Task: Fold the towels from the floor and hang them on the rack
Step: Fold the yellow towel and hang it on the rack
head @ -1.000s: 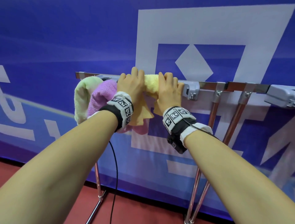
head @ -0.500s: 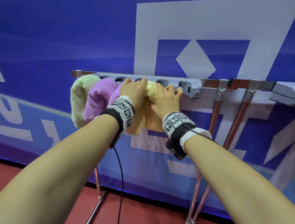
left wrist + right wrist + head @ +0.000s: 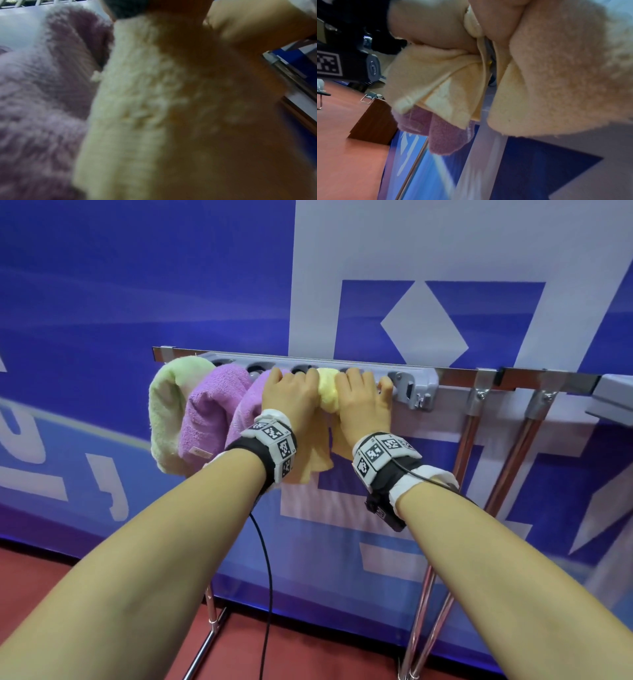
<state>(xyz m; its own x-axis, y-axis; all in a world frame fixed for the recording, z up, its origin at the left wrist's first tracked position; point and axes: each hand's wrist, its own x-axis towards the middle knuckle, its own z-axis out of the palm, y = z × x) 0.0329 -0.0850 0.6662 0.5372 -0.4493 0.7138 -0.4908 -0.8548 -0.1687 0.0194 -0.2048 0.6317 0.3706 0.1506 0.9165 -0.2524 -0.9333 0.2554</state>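
Note:
A yellow towel (image 3: 327,392) hangs from the grey clip holder (image 3: 411,386) on the metal rack rail (image 3: 479,376). My left hand (image 3: 291,395) and right hand (image 3: 363,402) grip it side by side, fingers curled over its top fold. Its loose ends hang below my wrists. In the left wrist view the yellow towel (image 3: 130,108) fills the middle, blurred. In the right wrist view the yellow towel (image 3: 436,83) bunches under my palm. Left of it hang a green towel (image 3: 166,412) and two purple towels (image 3: 212,412).
A blue and white banner wall (image 3: 137,285) stands right behind the rack. Copper-coloured rack legs (image 3: 459,474) drop to the red floor (image 3: 102,655). A second grey holder (image 3: 613,402) sits at the far right. A black cable (image 3: 267,577) hangs from my left wrist.
Both hands have brought the yellow towel down from above the rail to the front of the grey holder, and the holder's sockets now show above my fingers.

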